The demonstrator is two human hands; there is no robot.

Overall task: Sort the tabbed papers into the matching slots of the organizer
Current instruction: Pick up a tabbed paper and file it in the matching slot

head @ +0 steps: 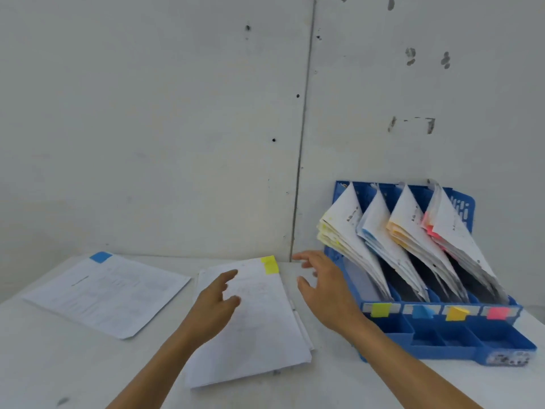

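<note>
A stack of white papers (259, 335) lies on the table in front of me, its top sheet carrying a yellow tab (270, 264) at the far right corner. My left hand (213, 305) hovers over the stack with fingers spread, holding nothing. My right hand (324, 286) is open just right of the stack, between it and the blue organizer (460, 340). The organizer's four slots hold leaning papers and bear yellow (380, 309), blue (422, 312), orange (455, 313) and pink (497, 313) labels from left to right.
Another paper with a blue tab (101, 256) lies flat at the left of the white table (59, 364). A grey wall (147, 113) stands right behind the table and the organizer.
</note>
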